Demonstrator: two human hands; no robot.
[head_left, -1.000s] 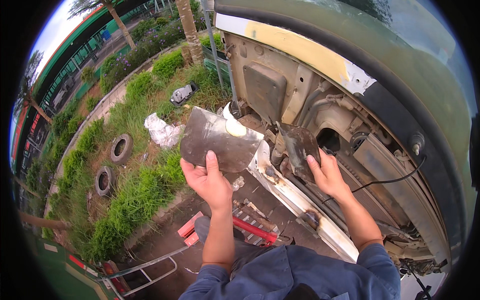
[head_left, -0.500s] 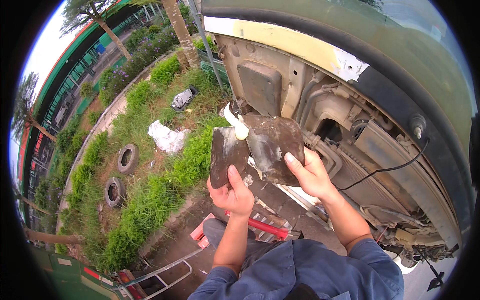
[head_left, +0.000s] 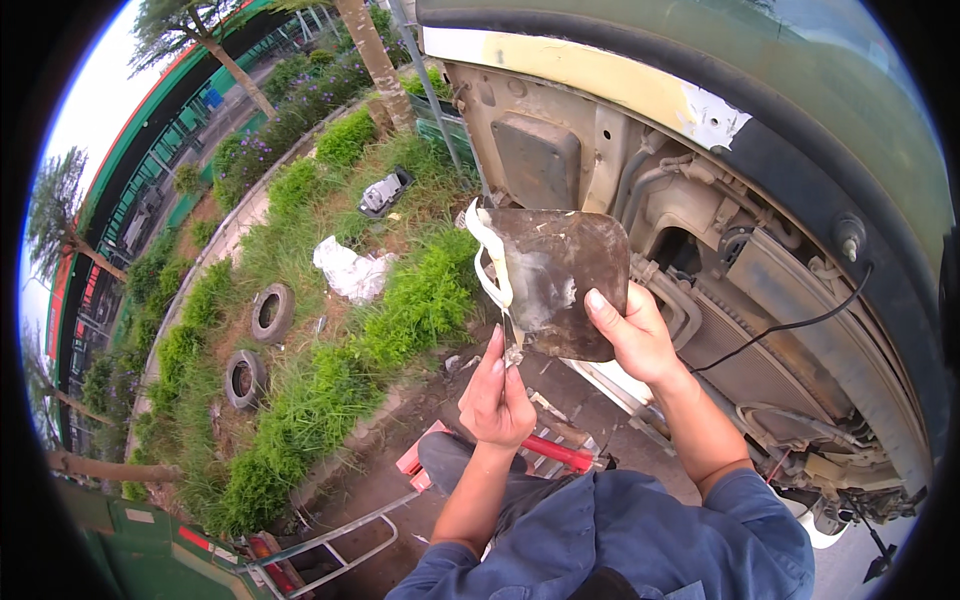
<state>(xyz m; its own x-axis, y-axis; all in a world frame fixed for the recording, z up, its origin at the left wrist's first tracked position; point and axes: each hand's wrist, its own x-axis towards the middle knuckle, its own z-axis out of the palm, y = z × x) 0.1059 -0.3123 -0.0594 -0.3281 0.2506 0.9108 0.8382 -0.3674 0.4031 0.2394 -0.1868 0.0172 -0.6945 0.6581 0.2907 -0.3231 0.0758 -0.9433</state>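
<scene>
My right hand grips the lower right edge of a dark, stained flat plate with rounded corners, thumb on its face. Cream-coloured putty clings along the plate's left side in a thick curl. A thin dark scraper blade is turned nearly edge-on, so its face is hidden. My left hand pinches this blade at its lower end, just left of the plate. The scraper's upper edge meets the putty there.
On the right stands an opened vehicle front with a radiator, hoses and a hanging black cable. Its upper panel carries a cream band. A red tube lies below my hands. Two tyres and white sheeting rest on grass.
The scraper has turned from face-on to nearly edge-on, and my left hand has moved right and slightly down. The putty is now stretched into a longer curl along the plate's edge.
</scene>
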